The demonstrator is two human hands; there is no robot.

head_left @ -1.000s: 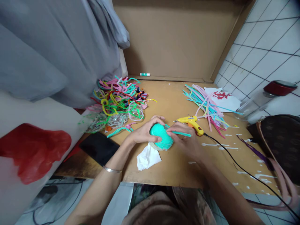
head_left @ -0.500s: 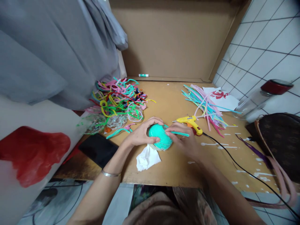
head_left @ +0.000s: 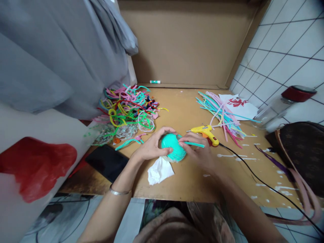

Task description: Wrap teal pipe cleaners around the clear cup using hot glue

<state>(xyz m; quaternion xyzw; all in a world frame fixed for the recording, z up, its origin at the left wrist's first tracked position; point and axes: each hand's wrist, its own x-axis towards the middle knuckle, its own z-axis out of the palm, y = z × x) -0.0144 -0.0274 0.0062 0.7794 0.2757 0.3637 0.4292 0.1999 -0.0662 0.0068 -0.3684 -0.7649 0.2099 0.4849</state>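
turquoise covers most visible surface of the rounded ball.

One left hand, one right hand: two in all. One turquoise round piece, one turquoise strip, one glue gun, one white tissue, one black flat device, one bracelet, one bottle, one bag. One multicoloured tangle of fuzzy stems, one paler bundle; stems too jumbled to count from here.
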